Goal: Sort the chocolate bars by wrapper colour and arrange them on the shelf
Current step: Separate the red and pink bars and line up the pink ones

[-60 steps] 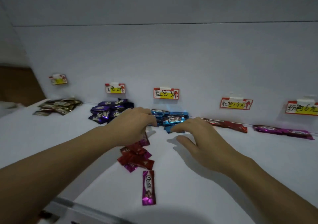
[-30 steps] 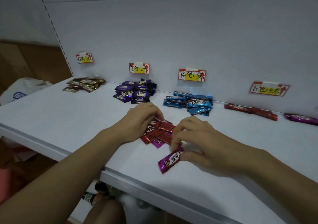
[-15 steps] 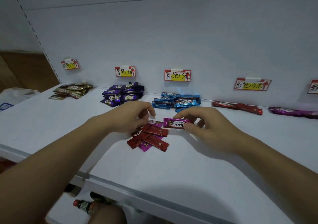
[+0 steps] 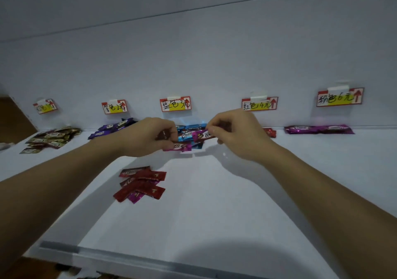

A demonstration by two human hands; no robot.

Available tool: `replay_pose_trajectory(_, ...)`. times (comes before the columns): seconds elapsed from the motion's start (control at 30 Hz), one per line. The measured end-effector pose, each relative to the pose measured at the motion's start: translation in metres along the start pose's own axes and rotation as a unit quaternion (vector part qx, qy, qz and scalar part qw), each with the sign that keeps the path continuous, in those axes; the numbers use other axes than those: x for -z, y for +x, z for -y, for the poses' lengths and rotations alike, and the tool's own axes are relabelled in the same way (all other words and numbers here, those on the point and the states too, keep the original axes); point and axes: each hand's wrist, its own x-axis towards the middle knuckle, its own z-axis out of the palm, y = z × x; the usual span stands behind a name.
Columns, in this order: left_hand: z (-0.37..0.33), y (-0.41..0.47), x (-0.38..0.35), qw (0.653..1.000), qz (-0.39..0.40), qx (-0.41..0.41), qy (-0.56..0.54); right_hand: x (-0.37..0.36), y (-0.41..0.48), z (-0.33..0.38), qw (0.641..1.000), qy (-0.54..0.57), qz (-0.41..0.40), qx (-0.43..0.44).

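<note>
Both hands are raised above the white shelf [image 4: 214, 210], in front of the blue bars [image 4: 186, 134]. My right hand [image 4: 234, 132] pinches a pink bar [image 4: 202, 134] by its end. My left hand [image 4: 146, 137] grips another pink bar [image 4: 180, 146], with something dark partly hidden in its fingers. A mixed heap of red bars [image 4: 142, 182] with one pink bar [image 4: 135, 197] under it lies on the shelf below my left forearm. Sorted groups line the back wall: gold bars [image 4: 51, 138], purple bars [image 4: 107, 127], red bars [image 4: 269, 131] mostly hidden by my right hand, pink bars [image 4: 318, 129].
Price labels are taped to the back wall above each group, among them the blue label [image 4: 175, 103] and the pink label [image 4: 340, 97]. The shelf's metal front edge [image 4: 150, 261] runs along the bottom. A brown surface [image 4: 15, 115] shows at far left.
Both hands have lifted off the heap and moved toward the back wall. My left hand now holds a pink bar too. The right hand still carries its pink bar.
</note>
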Motion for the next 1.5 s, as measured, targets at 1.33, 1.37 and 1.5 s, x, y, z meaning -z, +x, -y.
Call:
replay_pose_trajectory(1.33, -0.016, -0.023, -0.035, 0.973, -0.203, -0.012, 0.112, 0.014, -0.02, -0.011, 0.936, -0.318, 0.005, 0.153)
replay_pose_trajectory(1.37, -0.003, -0.041, -0.031, 0.975, -0.193, 0.009, 0.106, -0.004, -0.013, 0.002, 0.935, -0.314, 0.019, 0.166)
replay_pose_trajectory(1.5, 0.039, -0.099, -0.027, 0.989, -0.118, 0.054, 0.073, -0.069, 0.01, 0.04, 0.947, -0.242, 0.071, 0.197)
